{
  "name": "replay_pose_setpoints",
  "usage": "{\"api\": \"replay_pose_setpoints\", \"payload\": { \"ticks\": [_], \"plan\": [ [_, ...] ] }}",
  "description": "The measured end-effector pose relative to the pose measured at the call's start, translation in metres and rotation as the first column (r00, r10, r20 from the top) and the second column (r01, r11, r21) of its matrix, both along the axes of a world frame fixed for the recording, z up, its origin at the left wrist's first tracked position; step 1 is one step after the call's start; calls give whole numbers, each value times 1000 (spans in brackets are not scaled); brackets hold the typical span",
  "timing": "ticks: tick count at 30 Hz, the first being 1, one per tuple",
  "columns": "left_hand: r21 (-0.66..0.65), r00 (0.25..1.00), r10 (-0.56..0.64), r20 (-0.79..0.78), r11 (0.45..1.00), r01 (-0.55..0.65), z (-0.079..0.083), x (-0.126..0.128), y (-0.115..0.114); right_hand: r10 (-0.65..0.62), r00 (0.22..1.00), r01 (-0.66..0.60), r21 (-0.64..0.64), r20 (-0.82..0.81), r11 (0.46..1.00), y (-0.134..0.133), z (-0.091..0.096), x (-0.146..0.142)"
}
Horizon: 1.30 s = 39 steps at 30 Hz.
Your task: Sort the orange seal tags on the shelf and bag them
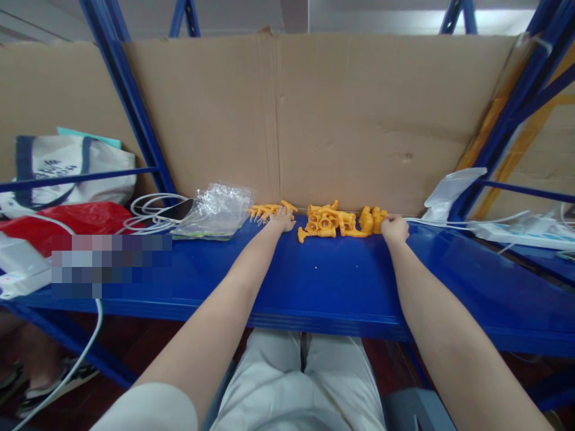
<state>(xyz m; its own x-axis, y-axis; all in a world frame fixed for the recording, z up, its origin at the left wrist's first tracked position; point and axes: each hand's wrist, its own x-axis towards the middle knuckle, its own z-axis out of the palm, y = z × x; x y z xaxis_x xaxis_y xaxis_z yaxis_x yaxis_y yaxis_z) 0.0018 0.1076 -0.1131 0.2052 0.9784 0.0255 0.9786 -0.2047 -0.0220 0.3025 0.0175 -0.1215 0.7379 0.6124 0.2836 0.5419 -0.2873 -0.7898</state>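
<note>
My left hand reaches to the back of the blue shelf, fingers stretched out over a row of small orange plastic pieces. Thin silvery bits, perhaps springs or screws, lie just under that row. To its right sits a cluster of larger orange plastic parts, some with round openings. My right hand is at the right end of this cluster, fingers bent and closed against an upright orange plastic part. Its fingertips are partly hidden.
Clear plastic bags and a coiled white cable lie left of the pieces. A cardboard panel stands behind. A white power strip and a crumpled white bag lie right. Blue posts flank the shelf. Another person's foot shows lower left.
</note>
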Motion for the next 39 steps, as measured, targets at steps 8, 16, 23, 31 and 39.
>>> {"api": "replay_pose_setpoints", "payload": {
  "ticks": [8, 16, 23, 31, 39],
  "plan": [
    [17, 996, 57, 66, 998, -58, -2, 8, 13, -6, 1000, 6, -15, 20, 1000, 3, -1, 0],
    [-19, 995, 74, 65, 997, -73, 3, 19, 8, -10, 1000, 10, -1, 28, 1000, 5, -1, 1],
    [5, 996, 15, 91, 1000, -16, -1, 22, 11, -27, 999, 26, 32, 45, 999, 10, -1, 0],
    [29, 990, -27, 139, 999, 23, -9, 26, 15, -1, 998, -1, 40, 59, 999, 9, -1, 0],
    [-19, 992, -88, 90, 996, 90, -12, 25, 22, 10, 998, -12, 31, 64, 999, 0, 7, -7]
  ]
}}
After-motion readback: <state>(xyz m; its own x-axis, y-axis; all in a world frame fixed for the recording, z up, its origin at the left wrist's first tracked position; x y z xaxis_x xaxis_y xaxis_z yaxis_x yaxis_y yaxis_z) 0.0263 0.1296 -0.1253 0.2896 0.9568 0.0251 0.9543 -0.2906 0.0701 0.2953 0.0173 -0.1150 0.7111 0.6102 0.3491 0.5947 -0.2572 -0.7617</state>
